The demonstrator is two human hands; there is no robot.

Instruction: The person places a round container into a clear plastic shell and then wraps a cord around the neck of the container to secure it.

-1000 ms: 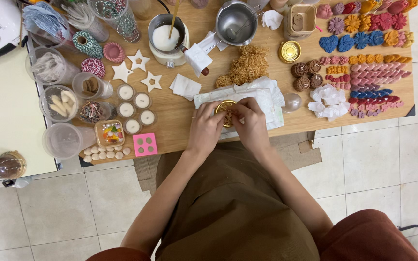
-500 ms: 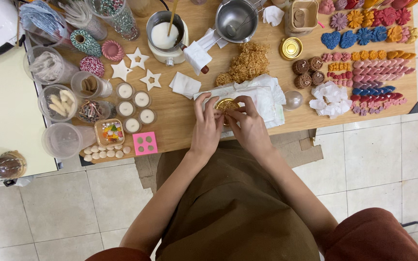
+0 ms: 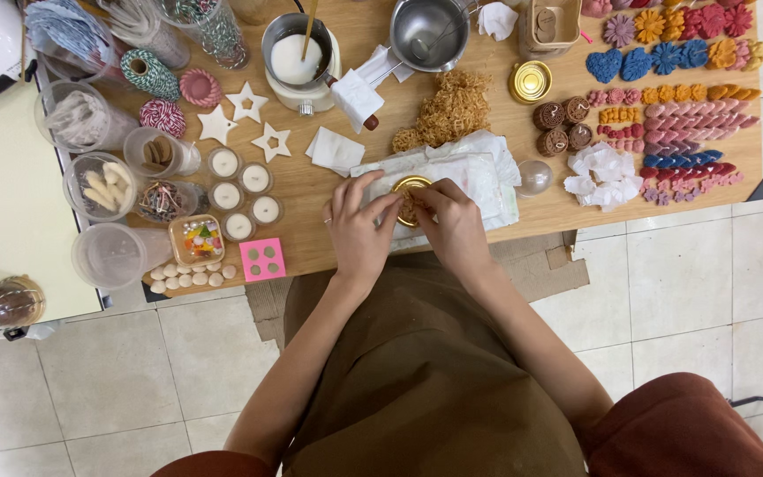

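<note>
A small round gold tin (image 3: 411, 196) sits near the front edge of the wooden table (image 3: 355, 238), on a folded white cloth (image 3: 479, 177). Its rim shows bright yellow metal along the upper left arc; the inside looks filled with a brownish, fibrous material, though fingers cover much of it. The left hand (image 3: 359, 231) curls around the tin's left side, fingertips closed against the rim. The right hand (image 3: 454, 225) closes on it from the right, thumb and fingers pinched over the filling, so both hands meet on the tin.

Just behind the cloth lies a loose heap of tan wood-wool shavings (image 3: 448, 110), and to its right a second gold tin (image 3: 531, 81), well apart from the hands. A clear round ball (image 3: 534, 177) rests beside the cloth's right edge. Further right are rows of coloured wax shapes (image 3: 682, 106) in pink, blue, orange and red, with brown round pieces (image 3: 561, 126) near them. Left of the hands lie white tealight candles (image 3: 245, 194), white star shapes (image 3: 245, 119), a pink square mould (image 3: 263, 259) and clear plastic cups (image 3: 112, 256). A metal pot of white wax (image 3: 298, 57) stands at the back.
</note>
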